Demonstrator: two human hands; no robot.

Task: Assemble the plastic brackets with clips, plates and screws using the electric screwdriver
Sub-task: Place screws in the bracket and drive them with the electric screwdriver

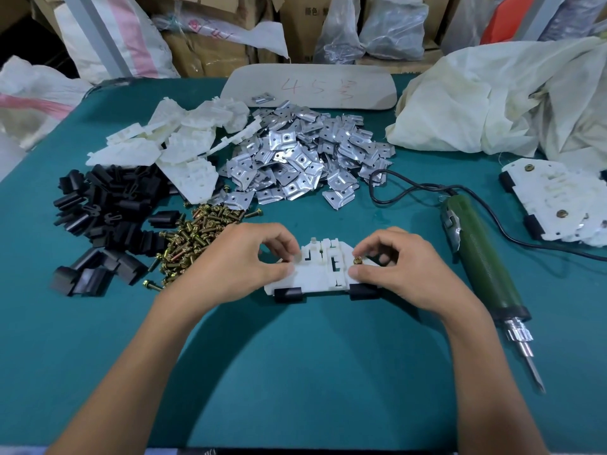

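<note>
While you keep the white bracket (323,267) flat on the tabletop (312,372), midway between its left and right edges and somewhat closer to the near edge, your left hand (249,257) has its grip curled on the bracket's left end, thumb and forefinger pinching the plastic. Your right hand (404,261) has its grip pressed together on a brass screw (356,260) that stands upright on the bracket's right part. Two fitted clips (288,295), both black, sit on the bracket's near edge, one at each end.

Your electric screwdriver (483,257) lies just beside your right hand, toward the right edge. Neither hand touches it, and its bit points at the near edge. Toward the left edge lies a heap of loose black clips (98,205), with the heap of screws (193,234) between it and your left hand. Farther back sit the metal plates (302,152) and, left of them, the spare brackets (170,149). Finished brackets (551,198) are stacked at the right edge, a pale cloth sack (509,93) fills the far right corner, and a beige board (308,87) lies along the far edge.
</note>
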